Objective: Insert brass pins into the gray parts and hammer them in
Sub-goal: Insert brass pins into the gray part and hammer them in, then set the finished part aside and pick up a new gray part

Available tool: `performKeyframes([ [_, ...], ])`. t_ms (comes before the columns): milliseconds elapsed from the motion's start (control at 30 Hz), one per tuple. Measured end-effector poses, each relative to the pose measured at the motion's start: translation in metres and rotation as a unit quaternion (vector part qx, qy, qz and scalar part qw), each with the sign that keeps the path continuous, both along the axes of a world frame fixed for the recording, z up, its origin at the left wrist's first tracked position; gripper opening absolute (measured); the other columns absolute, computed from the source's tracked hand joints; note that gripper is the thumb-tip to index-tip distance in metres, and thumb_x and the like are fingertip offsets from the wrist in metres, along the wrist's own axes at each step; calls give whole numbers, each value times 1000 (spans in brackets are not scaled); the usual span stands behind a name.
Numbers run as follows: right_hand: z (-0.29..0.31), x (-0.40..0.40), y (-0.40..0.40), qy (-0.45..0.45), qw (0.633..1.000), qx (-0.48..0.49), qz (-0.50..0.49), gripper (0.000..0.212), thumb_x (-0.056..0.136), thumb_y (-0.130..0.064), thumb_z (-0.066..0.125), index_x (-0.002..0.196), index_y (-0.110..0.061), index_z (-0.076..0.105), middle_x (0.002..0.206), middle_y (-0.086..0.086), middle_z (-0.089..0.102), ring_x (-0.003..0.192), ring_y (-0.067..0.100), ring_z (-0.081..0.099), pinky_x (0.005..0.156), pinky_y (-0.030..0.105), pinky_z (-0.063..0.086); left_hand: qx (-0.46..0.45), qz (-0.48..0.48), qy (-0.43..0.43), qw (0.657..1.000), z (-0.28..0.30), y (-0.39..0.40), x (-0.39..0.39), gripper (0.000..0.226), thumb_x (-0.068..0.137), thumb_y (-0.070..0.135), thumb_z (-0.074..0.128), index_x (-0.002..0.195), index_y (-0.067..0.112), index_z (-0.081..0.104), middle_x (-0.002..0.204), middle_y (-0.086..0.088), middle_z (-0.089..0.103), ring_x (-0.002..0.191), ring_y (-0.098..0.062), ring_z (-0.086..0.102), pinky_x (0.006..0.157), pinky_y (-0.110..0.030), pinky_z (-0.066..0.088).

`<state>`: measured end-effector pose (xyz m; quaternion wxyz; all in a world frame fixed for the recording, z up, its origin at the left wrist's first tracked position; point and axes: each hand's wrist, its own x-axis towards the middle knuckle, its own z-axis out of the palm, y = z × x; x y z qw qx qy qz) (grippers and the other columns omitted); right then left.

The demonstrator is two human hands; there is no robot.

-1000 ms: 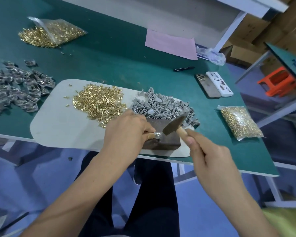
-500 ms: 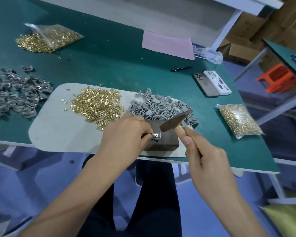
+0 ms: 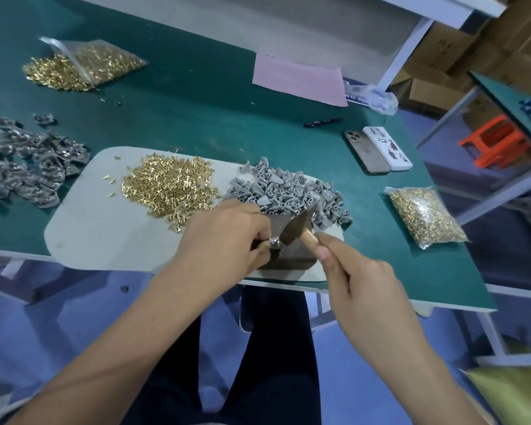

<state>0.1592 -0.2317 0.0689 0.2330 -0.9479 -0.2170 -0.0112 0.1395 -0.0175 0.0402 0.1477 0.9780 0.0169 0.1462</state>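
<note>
Pinching a small gray part (image 3: 275,243) between thumb and fingertips, the left hand (image 3: 224,237) held it down on a dark block (image 3: 292,256) at the lower centre of the frame. The right hand (image 3: 354,282) curled round the wooden handle of a hammer (image 3: 298,230), whose dark head lay just beside the pinched part; contact between them could not be told through the blur. Behind the block a heap of gray parts (image 3: 288,191) sat on a pale board (image 3: 105,234), with a loose pile of brass pins (image 3: 169,187) to its left. Silvery pieces (image 3: 28,167) were spread at the left edge of the green table (image 3: 196,118). Bagged pins lay at the upper left (image 3: 86,65) and at the right (image 3: 426,216), and two phones (image 3: 377,151) rested toward the upper right.
</note>
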Motion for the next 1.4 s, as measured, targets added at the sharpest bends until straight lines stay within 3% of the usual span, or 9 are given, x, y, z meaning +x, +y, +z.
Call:
performKeyframes([
  [100,-4,-5,3,-10,992,126,-26,45,104,-56,28,135,-39,56,63,-16,53,54,15,46,48,33,36,-8,3,1,1000,-2,0,0,11,74,42,70,78,33,66,82,15,60,88,-10,57,51,-20,28],
  [233,-9,-7,2,25,1000,6,1,49,100,-61,24,137,-46,53,59,-25,51,48,10,40,46,27,29,-11,3,2,1000,-2,0,-1,15,74,47,70,77,34,63,80,16,58,87,-9,55,51,-19,24],
  [500,-7,0,-1,39,999,-7,-12,44,99,-61,27,134,-52,53,58,-22,51,46,10,33,47,27,26,-15,10,8,1000,0,-1,-1,12,76,44,70,75,34,63,79,18,58,85,-8,54,52,-18,16],
  [600,-7,4,-12,8,998,22,-54,34,103,-55,36,132,-55,53,68,-28,58,58,4,49,52,34,43,-33,19,6,999,-3,-1,-1,8,78,41,64,74,34,63,77,17,57,86,-8,53,51,-19,26],
  [700,-19,6,-26,-12,992,19,-121,32,104,-31,48,134,-34,59,102,-11,69,87,16,63,69,44,53,-82,34,15,996,-8,-3,-2,8,78,42,61,76,34,63,78,17,58,88,-7,52,69,-28,48],
  [800,-39,11,-35,8,987,-3,-163,36,103,-14,49,135,-26,59,88,3,54,73,21,52,58,40,42,-129,57,7,990,-9,-6,-3,6,76,42,63,77,36,64,79,21,60,87,-5,50,67,-27,46],
  [1067,-60,19,-10,-13,968,-66,-240,39,102,-25,55,140,-31,61,104,10,54,102,32,41,86,44,40,-206,61,-23,976,-9,-15,-8,6,79,36,69,78,37,63,78,23,59,80,-1,52,61,-22,42],
  [1267,-47,11,29,-112,970,213,-33,21,97,-21,65,116,-22,74,105,-14,70,101,12,59,89,43,52,-221,44,-72,972,-7,-9,-17,5,80,35,68,81,36,63,81,20,57,76,0,55,59,-20,43],
  [1400,-44,10,62,-97,961,241,93,26,96,-23,67,122,-23,71,109,-17,69,101,14,63,84,42,54,-210,88,-116,967,-8,2,-31,7,79,37,70,84,36,65,85,19,57,74,0,50,57,-24,45],
])
